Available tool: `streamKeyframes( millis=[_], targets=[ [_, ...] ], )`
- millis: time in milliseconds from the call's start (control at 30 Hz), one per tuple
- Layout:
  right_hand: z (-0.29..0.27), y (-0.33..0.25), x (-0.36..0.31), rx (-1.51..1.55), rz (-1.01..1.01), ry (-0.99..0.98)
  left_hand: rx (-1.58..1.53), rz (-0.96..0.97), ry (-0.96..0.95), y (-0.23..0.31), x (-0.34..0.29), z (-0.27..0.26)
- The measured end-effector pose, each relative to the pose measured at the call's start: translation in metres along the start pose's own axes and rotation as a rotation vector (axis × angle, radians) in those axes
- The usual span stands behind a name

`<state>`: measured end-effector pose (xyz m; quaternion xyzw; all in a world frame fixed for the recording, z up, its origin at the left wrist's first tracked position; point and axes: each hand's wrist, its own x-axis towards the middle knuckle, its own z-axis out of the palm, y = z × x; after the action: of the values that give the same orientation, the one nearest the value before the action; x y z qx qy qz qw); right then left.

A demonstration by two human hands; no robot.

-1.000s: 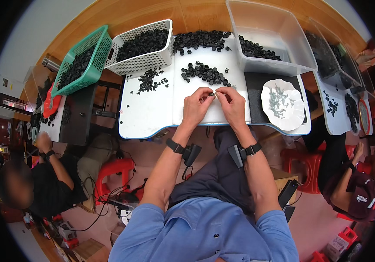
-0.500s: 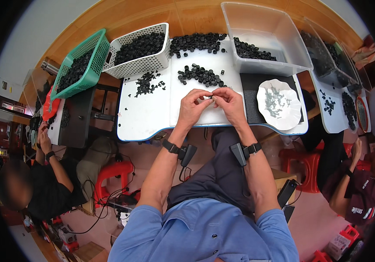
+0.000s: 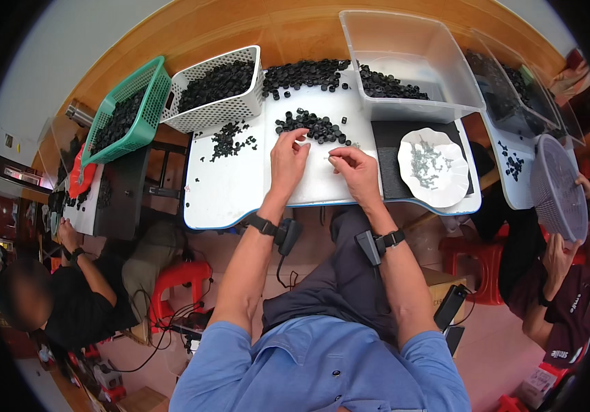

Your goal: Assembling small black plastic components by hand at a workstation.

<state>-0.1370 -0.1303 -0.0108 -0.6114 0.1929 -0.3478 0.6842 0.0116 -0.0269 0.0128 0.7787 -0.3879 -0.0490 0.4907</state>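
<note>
On the white table, my left hand reaches to the near edge of a small pile of black round caps. Its fingers are apart, and nothing shows between them. My right hand hovers just to the right, thumb and fingertips pressed together; whatever they hold, if anything, is too small to make out. Right of it, a white scalloped plate with small pale pieces stands on a black mat. Small black parts lie scattered to the left.
Along the back stand a green basket, a white basket and a clear plastic bin, all holding black parts. More black caps are heaped between them. Co-workers sit at both sides; the right one holds a grey-purple basket.
My hands, together before, have parted: the left moved up to the cap pile, the right slightly down. The co-worker on the right now holds up a basket.
</note>
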Motion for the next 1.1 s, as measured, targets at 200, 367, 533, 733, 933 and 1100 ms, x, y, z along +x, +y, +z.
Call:
streamKeyframes(
  millis=[200,367,533,733,933,1100],
  targets=[
    [0.000,0.003,0.001,-0.097,-0.049,0.020,0.273,0.188,-0.158,-0.004,0.033,-0.003],
    [0.001,0.002,-0.001,-0.135,-0.073,0.030,0.263,0.105,-0.158,-0.003,0.037,-0.006],
    [0.001,0.001,-0.001,-0.151,-0.058,0.037,0.186,0.023,-0.155,-0.011,0.025,-0.012],
    [0.002,0.002,0.000,-0.171,-0.104,0.047,0.261,0.104,-0.104,-0.014,0.018,-0.018],
    [0.002,0.004,0.000,-0.135,-0.067,0.072,0.332,0.199,-0.150,-0.006,0.020,-0.021],
    [0.000,0.003,0.001,-0.168,-0.134,0.072,0.285,0.146,-0.124,-0.007,0.010,-0.020]
  ],
)
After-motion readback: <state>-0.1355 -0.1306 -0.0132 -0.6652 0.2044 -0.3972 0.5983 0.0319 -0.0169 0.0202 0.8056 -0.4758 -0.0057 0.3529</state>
